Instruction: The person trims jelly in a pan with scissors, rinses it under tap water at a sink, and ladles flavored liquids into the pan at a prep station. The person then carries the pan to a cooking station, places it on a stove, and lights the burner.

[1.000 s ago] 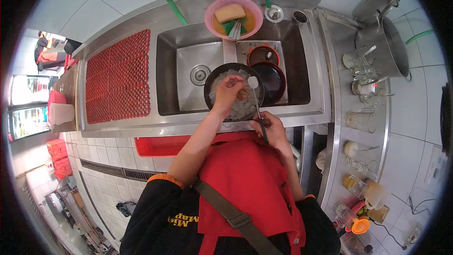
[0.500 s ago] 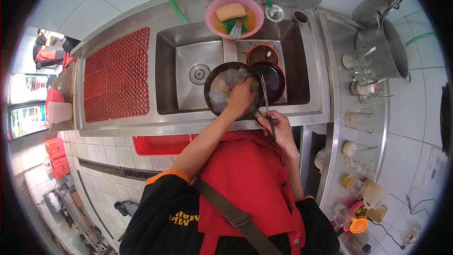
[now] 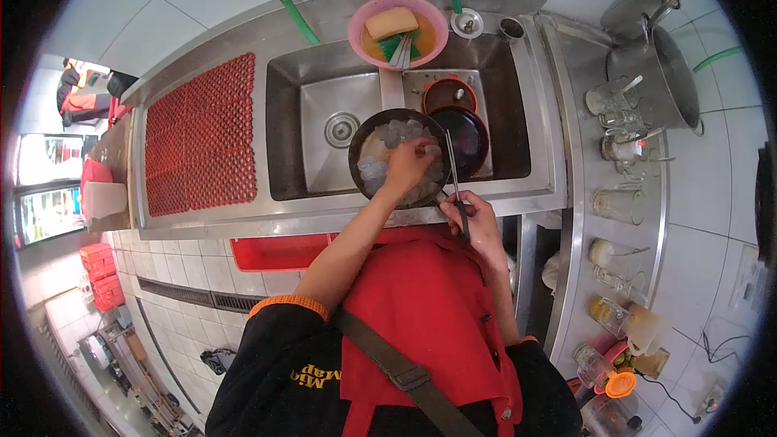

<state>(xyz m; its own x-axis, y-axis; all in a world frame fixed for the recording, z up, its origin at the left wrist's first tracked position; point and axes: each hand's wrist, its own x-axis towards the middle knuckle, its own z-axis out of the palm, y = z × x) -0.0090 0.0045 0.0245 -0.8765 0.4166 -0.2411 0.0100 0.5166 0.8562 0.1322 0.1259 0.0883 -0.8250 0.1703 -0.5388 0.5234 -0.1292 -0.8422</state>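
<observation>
Pan point(image 3: 355, 154), dark and round, lies in front of me over the middle of the double sink point(image 3: 312, 113), beside a dark pot point(image 3: 468, 142) in the right basin point(image 3: 508, 142). Pale, translucent pieces point(image 3: 375, 168) cover much of its inside. My left hand point(image 3: 411, 163) is down among them with fingers bent; I cannot tell whether the fingertips are closed on a piece. My right hand point(image 3: 479, 226) grips the dark handle of a slim metal utensil point(image 3: 463, 218), its shaft pointing away from me along the pan's right edge. The right thumb is close to what looks like the pan's handle; whether it also bears the pan's weight, I cannot tell.

For sound handling, I judge these points to matter:

1. Steady the pan with the right hand before pressing with the left; over the divider point(image 3: 392, 82) it could tip.
2. Work the left fingers in short strokes inside the rim; the pieces look wet and will probably slip under a hard pinch.
3. Angle the utensil's shaft clear of the left wrist.
4. Avoid heaping pieces against one side, where they could spill into the sink
</observation>
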